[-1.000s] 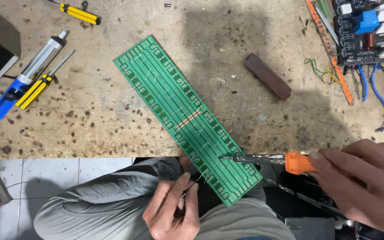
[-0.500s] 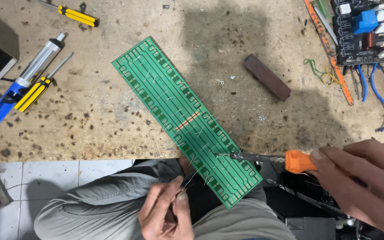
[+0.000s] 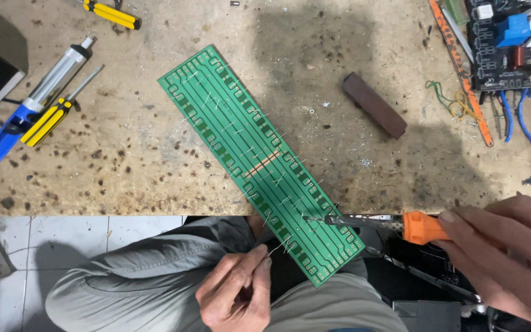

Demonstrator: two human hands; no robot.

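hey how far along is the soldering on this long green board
Done: many thin leads already poke up along the green circuit board. In hand: the right hand holds the soldering iron with its tip at the board's near end, while the left hand feeds a thin wire there. Left: I cannot tell which joints remain unsoldered.

No packages, labels, signs or screens in view, only bare tools and circuit boards across the frame
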